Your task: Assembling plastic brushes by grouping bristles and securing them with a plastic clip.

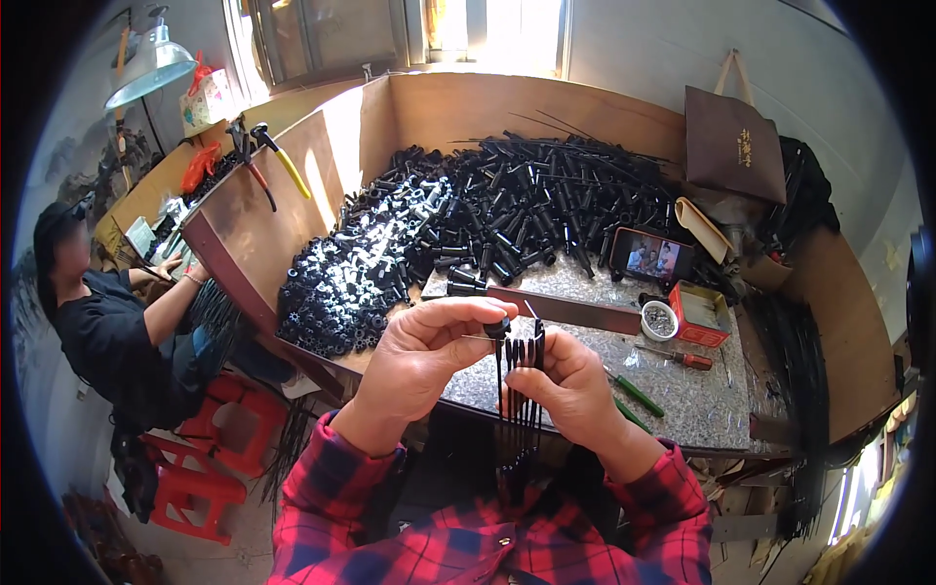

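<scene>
In front of my chest, my left hand [414,356] pinches a small black round hub [497,328] between thumb and fingertips. A thin wire [476,338] sticks out beside the thumb. Close against it on the right, my right hand [577,385] is closed around a bundle of slim black ribs [520,414], which look like umbrella ribs. They hang downward side by side, their upper ends near the hub. Whether the wire passes through the ribs is too small to tell. The lower ends are dark against my clothes.
A wooden-walled bench holds heaps of black plastic tubes [546,195] and small black hubs [336,302]. Nearby lie a phone [651,255], a white cup [659,320], a red box [699,310] and green-handled tools [639,395]. Pincers [281,164] hang left; another person [107,322] sits beyond.
</scene>
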Motion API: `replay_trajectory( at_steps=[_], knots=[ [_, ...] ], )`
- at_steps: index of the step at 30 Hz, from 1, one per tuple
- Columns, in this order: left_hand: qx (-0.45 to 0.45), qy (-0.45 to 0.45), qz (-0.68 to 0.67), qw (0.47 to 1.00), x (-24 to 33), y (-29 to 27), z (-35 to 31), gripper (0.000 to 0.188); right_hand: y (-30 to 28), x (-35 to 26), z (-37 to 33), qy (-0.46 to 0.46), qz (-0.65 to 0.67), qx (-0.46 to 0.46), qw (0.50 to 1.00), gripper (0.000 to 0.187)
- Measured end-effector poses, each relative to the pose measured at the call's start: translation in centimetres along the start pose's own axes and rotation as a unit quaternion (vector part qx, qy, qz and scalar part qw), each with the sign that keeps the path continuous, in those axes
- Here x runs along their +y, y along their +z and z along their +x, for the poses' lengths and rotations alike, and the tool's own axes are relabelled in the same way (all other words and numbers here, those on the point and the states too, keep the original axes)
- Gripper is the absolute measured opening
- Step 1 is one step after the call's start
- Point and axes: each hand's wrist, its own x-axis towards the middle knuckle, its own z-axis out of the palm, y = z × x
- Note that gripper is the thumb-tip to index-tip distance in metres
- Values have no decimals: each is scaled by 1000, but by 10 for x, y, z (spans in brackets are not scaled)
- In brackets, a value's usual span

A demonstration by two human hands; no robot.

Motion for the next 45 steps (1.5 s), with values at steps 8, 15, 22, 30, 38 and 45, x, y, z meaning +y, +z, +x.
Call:
replay_trajectory(
  at_steps=[8,15,22,30,38,45],
  knots=[
    [-19,26,16,999,6,9,-2,31,5,-2,-3,3,51,-12,999,13],
    [-23,30,41,998,7,11,-3,28,8,-3,-4,3,38,-15,999,14],
    [-20,31,30,999,3,10,-3,22,9,-8,-6,-4,-5,-36,999,14],
    [-31,21,20,999,5,10,-2,19,5,-8,-7,-11,-39,-76,996,14],
    [-42,30,11,999,2,11,-3,16,4,-8,-7,-21,-60,-99,993,17],
    [-83,37,-20,996,-1,7,-3,14,-6,-6,-4,22,14,-156,987,23]
  ],
)
